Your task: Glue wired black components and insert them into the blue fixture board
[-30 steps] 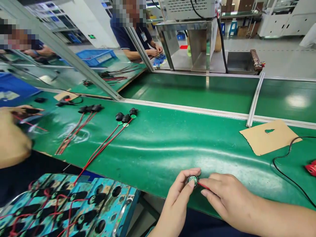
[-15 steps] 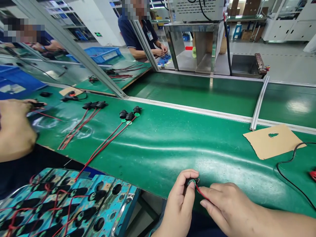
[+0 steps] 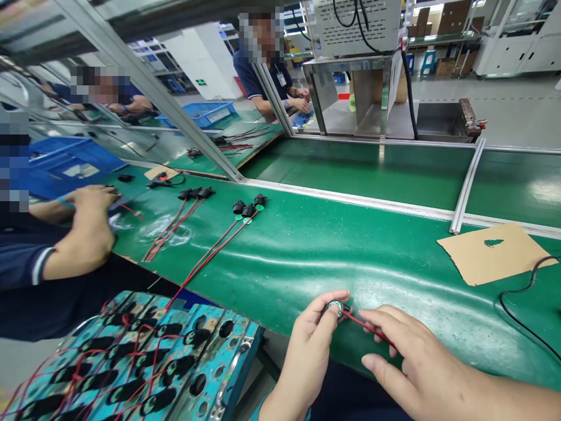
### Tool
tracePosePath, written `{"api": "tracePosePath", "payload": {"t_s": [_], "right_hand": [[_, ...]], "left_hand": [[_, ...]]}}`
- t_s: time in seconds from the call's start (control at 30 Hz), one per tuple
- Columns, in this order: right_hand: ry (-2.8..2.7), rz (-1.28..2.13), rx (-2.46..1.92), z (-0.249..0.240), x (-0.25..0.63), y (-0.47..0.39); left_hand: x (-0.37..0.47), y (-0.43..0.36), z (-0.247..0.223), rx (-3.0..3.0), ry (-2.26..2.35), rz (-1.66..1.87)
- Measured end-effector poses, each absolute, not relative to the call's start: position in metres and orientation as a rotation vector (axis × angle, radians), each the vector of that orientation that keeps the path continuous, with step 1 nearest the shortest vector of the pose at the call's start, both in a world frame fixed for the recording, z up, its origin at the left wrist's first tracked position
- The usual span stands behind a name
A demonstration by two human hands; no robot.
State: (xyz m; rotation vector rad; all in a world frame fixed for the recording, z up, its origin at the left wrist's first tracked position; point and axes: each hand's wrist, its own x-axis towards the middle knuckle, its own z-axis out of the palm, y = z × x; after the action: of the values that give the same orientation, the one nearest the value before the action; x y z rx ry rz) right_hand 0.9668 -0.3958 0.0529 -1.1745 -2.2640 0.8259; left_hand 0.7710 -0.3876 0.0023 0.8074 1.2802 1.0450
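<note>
Right, far left a co-worker's hand [image 3: 94,197] is busy beyond the holed tray [image 3: 209,354], whose black plugs [image 3: 160,400] lie in rows, probably so none rolls away. Past the tray, two clusters of black caps [image 3: 197,193] [image 3: 248,211] sit bunched, wires trailing its way, likely against tangles. Right of the tray, the left hand [image 3: 309,339] pinches the small round part [image 3: 335,306], thumb on its face, seemingly to steady it where the red wire [image 3: 357,321] leaves. Farther right of the tray, that wire reaches the right hand [image 3: 412,351]: thumb apart from fingers, and whether they grip it I can't tell. Well right of the tray, cardboard [image 3: 495,257] lies flat.
</note>
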Motion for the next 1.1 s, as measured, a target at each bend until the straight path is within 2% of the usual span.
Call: {"api": "tracePosePath", "payload": {"t_s": [0.13,0.2,0.33,0.5,0.8,1.0,1.1], "right_hand": [[-2.202,0.373,-1.055,0.054,0.97,-0.399],[-2.181,0.26,-0.985,0.056,0.972,-0.4],[-2.196,0.302,-0.948,0.06,0.974,-0.399],[-2.232,0.45,-1.008,0.057,0.974,-0.397],[-2.262,0.501,-1.048,0.054,0.979,-0.387],[-2.163,0.165,-0.916,0.053,0.984,-0.391],[-2.193,0.283,-0.964,0.033,0.975,-0.407]], "left_hand": [[0.77,-0.387,0.014,0.753,1.258,1.15],[0.774,-0.388,0.02,0.712,1.197,1.171],[0.781,-0.39,0.024,0.675,1.079,1.151],[0.777,-0.39,0.019,0.858,1.146,1.097],[0.774,-0.391,0.028,0.989,1.253,1.097],[0.772,-0.384,0.027,0.913,1.212,1.189],[0.773,-0.377,0.02,0.87,1.193,1.253]]}}
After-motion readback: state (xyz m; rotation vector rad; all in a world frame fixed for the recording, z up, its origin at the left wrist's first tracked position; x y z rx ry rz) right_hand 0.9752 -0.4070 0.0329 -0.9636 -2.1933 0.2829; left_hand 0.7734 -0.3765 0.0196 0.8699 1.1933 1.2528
